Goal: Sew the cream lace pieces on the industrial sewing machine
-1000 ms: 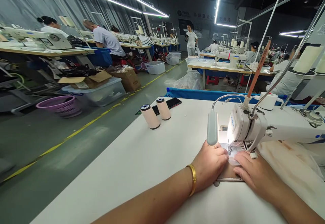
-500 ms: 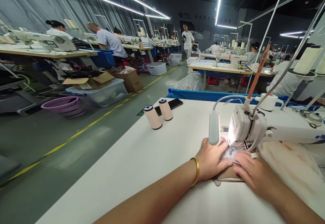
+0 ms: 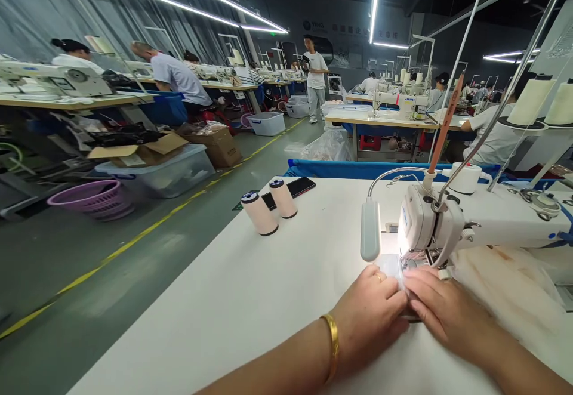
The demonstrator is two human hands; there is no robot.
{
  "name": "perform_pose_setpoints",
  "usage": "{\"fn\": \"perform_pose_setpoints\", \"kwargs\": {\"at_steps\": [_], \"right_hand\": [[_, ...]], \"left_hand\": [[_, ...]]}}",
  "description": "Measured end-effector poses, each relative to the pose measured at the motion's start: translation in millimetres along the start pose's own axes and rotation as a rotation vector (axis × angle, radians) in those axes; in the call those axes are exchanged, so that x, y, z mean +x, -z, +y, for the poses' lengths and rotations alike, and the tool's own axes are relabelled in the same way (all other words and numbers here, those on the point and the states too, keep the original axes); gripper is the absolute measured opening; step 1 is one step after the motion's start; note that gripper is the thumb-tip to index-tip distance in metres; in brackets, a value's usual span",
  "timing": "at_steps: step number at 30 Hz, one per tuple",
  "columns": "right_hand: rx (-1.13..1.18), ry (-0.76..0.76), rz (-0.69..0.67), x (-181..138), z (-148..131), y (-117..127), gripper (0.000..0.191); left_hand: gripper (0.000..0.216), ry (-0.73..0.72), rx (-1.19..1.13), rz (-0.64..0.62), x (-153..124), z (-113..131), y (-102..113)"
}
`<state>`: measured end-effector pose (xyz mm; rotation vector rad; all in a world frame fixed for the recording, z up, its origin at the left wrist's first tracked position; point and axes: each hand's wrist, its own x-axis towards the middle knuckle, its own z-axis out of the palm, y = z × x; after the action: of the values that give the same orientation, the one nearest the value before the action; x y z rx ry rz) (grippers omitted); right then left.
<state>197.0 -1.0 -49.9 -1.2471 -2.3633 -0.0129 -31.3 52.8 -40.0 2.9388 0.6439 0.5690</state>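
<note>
My left hand, with a gold bangle on the wrist, lies on the white table right in front of the sewing machine. Its fingers are curled together and press down on a small pale fabric piece, which both hands almost wholly cover. My right hand rests flat beside it, fingers stretched toward the needle area under the machine head. A small lamp on a bent neck shines just above my left hand.
Two cream thread spools and a dark phone stand at the table's far left. Pale cloth is heaped under the machine arm on the right. Other people sew at benches across the aisle; one person stands far off.
Both hands have drawn back a little toward me from the needle, closing together over the fabric piece. The view has shifted slightly to the right.
</note>
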Motion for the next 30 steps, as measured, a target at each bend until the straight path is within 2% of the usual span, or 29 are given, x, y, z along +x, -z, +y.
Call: {"fn": "perform_pose_setpoints", "kwargs": {"at_steps": [4,7,13,25,30], "right_hand": [[0.005,-0.071,-0.129,3.9,-1.7,2.1,0.023],[-0.034,-0.068,-0.17,2.4,0.2,1.9,0.022],[-0.003,-0.091,-0.229,-2.6,1.8,-0.3,0.021],[-0.036,-0.09,-0.186,-2.2,3.7,-2.8,0.024],[-0.039,-0.033,-0.106,-2.8,4.1,-1.0,0.03]], "left_hand": [[0.004,0.003,-0.042,0.06,0.1,-5.3,-5.8],[0.009,0.034,-0.024,0.084,1.0,-7.2,-6.6],[0.014,-0.039,-0.04,0.122,1.4,-3.6,-5.3],[0.014,-0.022,-0.02,0.125,-0.1,-11.0,-9.5],[0.017,-0.107,-0.026,0.112,-2.4,-7.2,-9.9]]}}
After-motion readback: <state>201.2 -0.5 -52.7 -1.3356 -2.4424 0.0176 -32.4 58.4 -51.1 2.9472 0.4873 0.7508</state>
